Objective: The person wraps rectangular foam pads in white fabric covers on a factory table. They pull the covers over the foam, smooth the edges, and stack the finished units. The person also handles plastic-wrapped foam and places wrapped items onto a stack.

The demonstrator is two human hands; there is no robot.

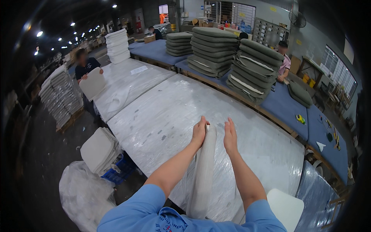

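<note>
A white seat cushion (202, 170) stands on its edge in front of me, its narrow side facing up and running from my chest toward the table's middle. Around its far upper corner my left hand (199, 133) is closed, with fingertips curling over the edge. My right hand (230, 137) is held up on the other side, a little apart from the cushion, fingers stretched out and palm turned toward it. Beneath lies a broad table (162, 116) wrapped in shiny plastic film. Another white cushion (284, 210) lies to the right of my right elbow.
Tall stacks of grey-green cushions (214, 50) stand on a blue-topped table (284, 106) beyond mine. White cushions (98, 150) are piled on a blue crate (119, 170) at left, near crumpled plastic (85, 193). A co-worker (87, 67) holds a white cushion at far left; another person (285, 63) stands far right.
</note>
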